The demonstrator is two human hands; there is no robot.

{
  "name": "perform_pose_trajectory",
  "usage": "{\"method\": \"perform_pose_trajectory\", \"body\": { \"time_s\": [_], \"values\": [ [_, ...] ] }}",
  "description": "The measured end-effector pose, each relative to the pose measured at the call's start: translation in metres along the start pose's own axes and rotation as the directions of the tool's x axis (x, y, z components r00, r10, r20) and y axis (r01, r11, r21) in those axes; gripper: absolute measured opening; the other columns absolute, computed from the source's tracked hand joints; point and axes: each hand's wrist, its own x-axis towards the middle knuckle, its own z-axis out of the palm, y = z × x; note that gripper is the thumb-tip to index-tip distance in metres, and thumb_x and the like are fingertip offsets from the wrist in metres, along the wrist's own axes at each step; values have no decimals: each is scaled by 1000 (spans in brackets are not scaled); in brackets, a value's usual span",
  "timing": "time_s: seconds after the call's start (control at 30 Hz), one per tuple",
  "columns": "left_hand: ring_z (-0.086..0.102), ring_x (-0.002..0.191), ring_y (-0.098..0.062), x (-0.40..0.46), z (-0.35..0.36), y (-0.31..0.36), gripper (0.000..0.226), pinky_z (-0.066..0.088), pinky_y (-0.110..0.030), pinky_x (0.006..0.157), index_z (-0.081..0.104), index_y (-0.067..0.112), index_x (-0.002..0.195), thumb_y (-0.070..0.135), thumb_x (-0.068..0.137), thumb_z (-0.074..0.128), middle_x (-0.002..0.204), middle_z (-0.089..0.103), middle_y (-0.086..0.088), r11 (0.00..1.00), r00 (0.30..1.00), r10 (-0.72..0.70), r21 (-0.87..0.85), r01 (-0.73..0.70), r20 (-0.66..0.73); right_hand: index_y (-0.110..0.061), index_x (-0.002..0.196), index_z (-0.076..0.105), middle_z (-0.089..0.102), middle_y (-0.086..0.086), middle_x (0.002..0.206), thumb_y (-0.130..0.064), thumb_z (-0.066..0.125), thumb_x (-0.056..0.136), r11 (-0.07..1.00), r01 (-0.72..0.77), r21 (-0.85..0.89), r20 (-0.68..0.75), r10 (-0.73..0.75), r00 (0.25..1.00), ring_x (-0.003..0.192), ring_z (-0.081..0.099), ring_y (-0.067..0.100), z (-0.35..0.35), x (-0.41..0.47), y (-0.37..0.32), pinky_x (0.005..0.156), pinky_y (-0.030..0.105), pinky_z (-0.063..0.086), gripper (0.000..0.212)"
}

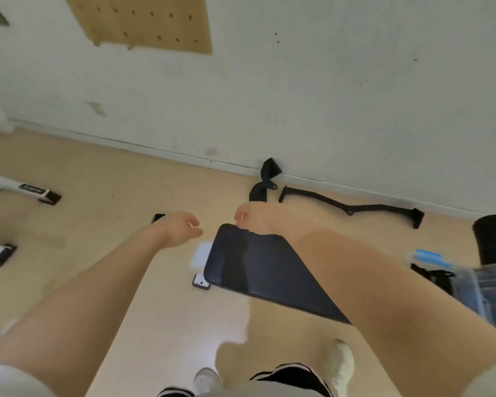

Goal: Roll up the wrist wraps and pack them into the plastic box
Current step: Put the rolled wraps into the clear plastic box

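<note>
- Standing over a tan floor (pixel 98 173), a person shows pale shoes (pixel 340 365) and dark shorts with white stripes (pixel 292 373) at the bottom edge of the view.
- Both bare forearms reach forward and away from the body, over the floor.
- The left hand (pixel 181 227) has its fingers loosely curled with nothing visible inside them; a small dark item (pixel 158 217) shows just behind the wrist, too blurred to name.
- The right hand (pixel 255 220) is also loosely curled and appears empty, though blur hides the fingertips.
- Under the right forearm lies a dark pad (pixel 258 270), its long axis running from upper left to lower right.
- A small white rectangle (pixel 202 255) and a small grey device (pixel 201 280) lie at the pad's left edge.
- The plastic box (pixel 487 287), clear with a blue clip, sits at the right edge, beside the right forearm; black straps (pixel 433 275), possibly wrist wraps, lie against its left side, their direction unclear.
- Farther off, a black strap (pixel 265 181) curls up against the white wall (pixel 298 96), running roughly upright.
- Beside it a long black bar handle (pixel 352 209) lies along the wall's foot, pointing left to right.
- A wooden pegboard (pixel 143 21) hangs on the wall.
- No writing can be read anywhere.
</note>
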Motion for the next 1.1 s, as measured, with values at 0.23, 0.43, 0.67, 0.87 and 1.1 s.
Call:
{"method": "perform_pose_trajectory", "body": {
  "time_s": [0.23, 0.43, 0.67, 0.87, 1.1],
  "values": [
    [52, 116, -25, -3, -75, -127, 34, 38, -25, 91, 56, 7, 126, 19, 95, 52, 121, 58, -9, 998, 999, -23, -63, 20, -48, 6, 116, 57, 57, 17, 120, -17, 39, 98, 999, -4, -50, 70, 8, 998, 102, 52, 25, 53, 80, -103, 94, 36, 43, 35],
    [53, 96, -20, 66, -95, -212, 38, 37, -24, 79, 51, 16, 131, 19, 94, 53, 108, 60, -4, 970, 995, -79, -233, 62, -66, -6, 115, 62, 60, 11, 111, -12, 44, 96, 985, -155, 80, 51, 151, 987, 92, 49, 18, 72, 195, -128, 86, 30, 42, 27],
    [55, 102, -24, 248, -112, -309, 68, 39, -30, 91, 17, 25, 150, 22, 93, 55, 108, 61, -7, 905, 981, -189, -381, 191, 43, -16, 62, 31, 33, -1, 66, -6, 37, 95, 947, -310, 87, 133, 297, 945, 67, 40, 15, 122, 399, -135, 60, 22, 32, 35],
    [49, 94, -18, 391, -90, -395, 56, 35, -24, 80, 27, 23, 146, 20, 96, 49, 107, 56, -3, 883, 979, -163, -424, 201, 125, -4, 112, 51, 55, 14, 108, -11, 36, 99, 892, -413, 182, 202, 378, 904, 98, 53, 27, 158, 535, -147, 75, 28, 37, 21],
    [50, 70, -13, 536, 19, -506, 55, 41, -22, 61, 29, 17, 145, 13, 93, 47, 77, 52, 0, 887, 932, -212, -343, 310, 293, -16, 134, 43, 56, 8, 107, -13, 45, 94, 564, -633, 530, 246, 612, 751, 90, 56, 23, 285, 654, -105, 71, 30, 47, 40]
  ]
}}
